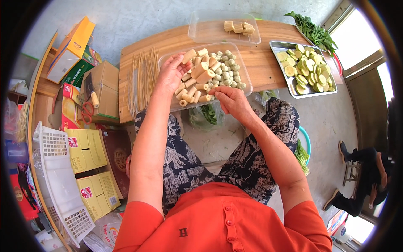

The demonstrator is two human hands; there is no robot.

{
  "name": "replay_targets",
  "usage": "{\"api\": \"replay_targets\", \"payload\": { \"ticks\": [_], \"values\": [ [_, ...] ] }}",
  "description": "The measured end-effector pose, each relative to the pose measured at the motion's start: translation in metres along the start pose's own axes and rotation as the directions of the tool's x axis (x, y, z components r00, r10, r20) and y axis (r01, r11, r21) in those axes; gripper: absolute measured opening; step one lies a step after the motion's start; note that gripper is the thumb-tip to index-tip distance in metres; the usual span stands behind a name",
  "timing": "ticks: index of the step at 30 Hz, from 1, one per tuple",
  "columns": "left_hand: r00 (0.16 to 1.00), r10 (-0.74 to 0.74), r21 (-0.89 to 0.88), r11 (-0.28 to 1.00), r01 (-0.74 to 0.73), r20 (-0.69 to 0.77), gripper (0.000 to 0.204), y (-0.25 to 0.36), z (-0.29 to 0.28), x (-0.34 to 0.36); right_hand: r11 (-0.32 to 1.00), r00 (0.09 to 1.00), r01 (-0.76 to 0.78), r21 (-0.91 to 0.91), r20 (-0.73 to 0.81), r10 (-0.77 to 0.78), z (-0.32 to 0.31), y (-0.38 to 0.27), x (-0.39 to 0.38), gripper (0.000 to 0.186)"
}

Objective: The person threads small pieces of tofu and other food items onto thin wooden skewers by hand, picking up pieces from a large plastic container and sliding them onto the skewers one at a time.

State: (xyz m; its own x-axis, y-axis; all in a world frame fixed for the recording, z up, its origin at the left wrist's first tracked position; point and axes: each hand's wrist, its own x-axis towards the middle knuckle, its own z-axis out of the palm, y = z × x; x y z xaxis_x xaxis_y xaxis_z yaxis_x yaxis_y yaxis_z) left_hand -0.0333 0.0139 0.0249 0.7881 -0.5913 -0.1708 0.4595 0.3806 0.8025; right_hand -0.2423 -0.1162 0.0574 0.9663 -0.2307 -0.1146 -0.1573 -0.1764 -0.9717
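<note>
Head view: handle the beige piece (189, 56) gently; it looks likely to dent or split if squeezed, so pinch it by its sides with only enough force to steady it, and leave both cut ends free. Work above the clear box (247, 86), where a dropped piece would land among the others. Turn the piece in line with your right hand (233, 101) before bringing the two together, and keep fingertips out of the path of anything pointed.

Your left hand (170, 76) is half curled over the box's far left part, thumb and fingertips drawn in, and appears to pinch that piece by its near end. Your right hand is bent at the box's near right part, thumb and forefinger close together, just beside the short rolls (194, 93) and the green balls (227, 75). Whether it grips something thin or only touches a roll, you cannot tell from this angle.

The box rests on the wooden tabletop (268, 63), with thin sticks (144, 75) laid out along its left side, within easy reach of your left hand. Keep your wrists high so they don't nudge the loose rolls or the balls.
</note>
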Motion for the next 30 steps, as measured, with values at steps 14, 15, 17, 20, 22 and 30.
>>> {"api": "replay_targets", "payload": {
  "ticks": [14, 15, 17, 20, 22, 30],
  "values": [
    [0.997, 0.034, -0.002, 0.999, -0.034, -0.064, 0.015, -0.002, -0.005, 0.004, 0.998, 1.0, -0.031, -0.05, 0.001, 0.031, 0.005, -0.004, 0.002, 0.024],
    [0.997, 0.032, 0.002, 0.999, -0.032, -0.064, 0.015, -0.002, -0.005, 0.005, 0.999, 1.0, -0.028, -0.033, 0.004, 0.028, 0.006, -0.003, 0.003, 0.024],
    [0.996, 0.041, 0.002, 0.999, -0.041, -0.076, 0.014, -0.002, -0.005, 0.005, 1.0, 1.0, -0.026, -0.017, 0.007, 0.026, 0.006, -0.004, 0.003, 0.024],
    [0.994, 0.056, 0.004, 0.998, -0.056, -0.089, 0.014, -0.002, -0.005, 0.004, 0.999, 0.999, -0.037, 0.005, 0.012, 0.037, 0.007, -0.005, 0.003, 0.024],
    [0.994, 0.062, 0.009, 0.998, -0.061, -0.089, 0.015, -0.001, -0.002, 0.002, 0.999, 0.999, -0.043, 0.019, 0.013, 0.043, 0.007, -0.005, 0.003, 0.023],
    [0.998, 0.044, 0.038, 0.998, -0.042, -0.055, 0.02, -0.003, 0.007, -0.004, 0.998, 0.999, -0.022, 0.05, -0.027, 0.023, 0.008, -0.009, 0.004, 0.024]
  ]
}}
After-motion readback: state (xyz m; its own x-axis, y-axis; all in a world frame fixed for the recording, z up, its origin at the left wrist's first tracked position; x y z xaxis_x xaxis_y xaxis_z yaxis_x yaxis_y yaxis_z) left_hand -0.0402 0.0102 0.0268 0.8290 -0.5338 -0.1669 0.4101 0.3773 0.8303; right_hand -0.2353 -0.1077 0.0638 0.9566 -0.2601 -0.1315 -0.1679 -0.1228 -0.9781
